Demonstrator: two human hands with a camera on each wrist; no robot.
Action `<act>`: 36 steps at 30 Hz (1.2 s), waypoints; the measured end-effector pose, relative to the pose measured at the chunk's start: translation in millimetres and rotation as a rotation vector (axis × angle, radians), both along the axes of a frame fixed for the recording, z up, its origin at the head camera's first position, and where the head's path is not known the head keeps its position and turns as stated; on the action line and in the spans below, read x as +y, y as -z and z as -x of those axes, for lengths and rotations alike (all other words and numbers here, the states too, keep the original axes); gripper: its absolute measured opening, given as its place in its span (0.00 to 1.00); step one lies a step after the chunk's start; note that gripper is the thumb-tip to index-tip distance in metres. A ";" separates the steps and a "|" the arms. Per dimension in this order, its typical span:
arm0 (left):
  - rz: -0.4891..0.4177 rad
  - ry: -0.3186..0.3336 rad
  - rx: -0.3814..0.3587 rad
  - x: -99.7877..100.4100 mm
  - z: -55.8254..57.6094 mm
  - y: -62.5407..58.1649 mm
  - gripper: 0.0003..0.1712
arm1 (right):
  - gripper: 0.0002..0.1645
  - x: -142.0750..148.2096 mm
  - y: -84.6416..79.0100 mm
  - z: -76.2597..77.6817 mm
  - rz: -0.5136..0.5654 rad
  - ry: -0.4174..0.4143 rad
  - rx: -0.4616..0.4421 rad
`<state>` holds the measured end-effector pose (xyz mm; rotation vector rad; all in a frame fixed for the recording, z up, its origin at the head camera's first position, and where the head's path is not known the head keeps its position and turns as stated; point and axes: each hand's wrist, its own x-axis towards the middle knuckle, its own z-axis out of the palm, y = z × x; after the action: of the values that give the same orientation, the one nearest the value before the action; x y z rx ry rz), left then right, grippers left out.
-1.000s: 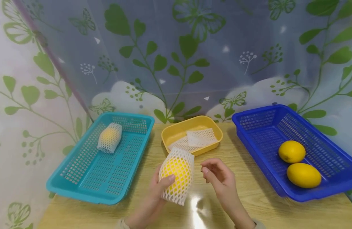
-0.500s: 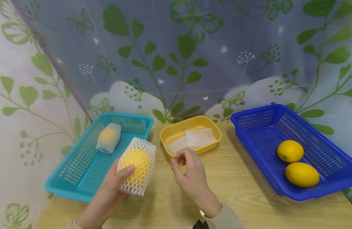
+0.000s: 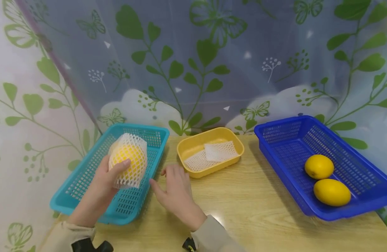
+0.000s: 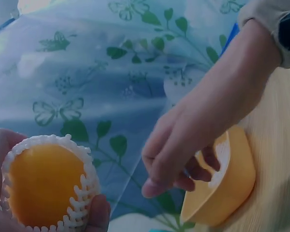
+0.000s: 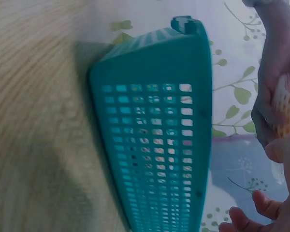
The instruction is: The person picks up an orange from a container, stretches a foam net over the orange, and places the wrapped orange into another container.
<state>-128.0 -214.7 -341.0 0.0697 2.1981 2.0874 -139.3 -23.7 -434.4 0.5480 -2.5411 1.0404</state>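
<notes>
My left hand (image 3: 103, 178) grips a yellow lemon (image 3: 130, 157) sleeved in white foam netting, thumb across its front. It is above the teal basket (image 3: 164, 140). The lemon's uncovered end (image 4: 46, 183) faces the left wrist camera. Another netted lemon, seen earlier in that basket, is almost wholly hidden behind the held one. My right hand (image 3: 177, 192) is by the basket's right side, its fingers loosely bent and holding nothing. From the right wrist view I see the teal basket's slotted side wall (image 5: 150, 67) close by; whether the hand touches it I cannot tell.
At the back middle stands a yellow tray (image 3: 196, 173) with white foam net sleeves (image 3: 220, 151) in it. A blue basket (image 3: 275, 168) at the right holds two bare lemons (image 3: 332, 192). A patterned curtain (image 3: 212, 70) hangs behind the wooden table (image 3: 244, 210).
My left hand has carried the netted lemon leftward from the table's middle to above the teal basket. The right hand has moved left too, from near the yellow tray's front to the basket's side.
</notes>
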 end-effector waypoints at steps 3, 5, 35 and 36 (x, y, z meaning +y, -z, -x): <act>0.026 0.007 0.033 -6.8 18.5 3.7 0.23 | 0.26 -10.0 3.3 -0.3 -0.059 -0.001 -0.093; 0.056 0.000 0.030 -10.6 30.5 7.6 0.24 | 0.28 -15.5 6.8 -0.2 -0.096 0.003 -0.128; 0.998 -0.121 0.168 -23.2 146.7 96.4 0.56 | 0.32 -34.2 22.7 -4.2 -0.322 -0.048 -0.120; 1.023 -0.119 0.183 -21.6 147.8 99.2 0.55 | 0.32 -34.2 22.7 -4.2 -0.321 -0.047 -0.121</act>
<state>-275.8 -236.3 -440.2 0.0395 3.1322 0.7850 -135.0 -57.9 -457.1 0.6488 -2.8370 0.7008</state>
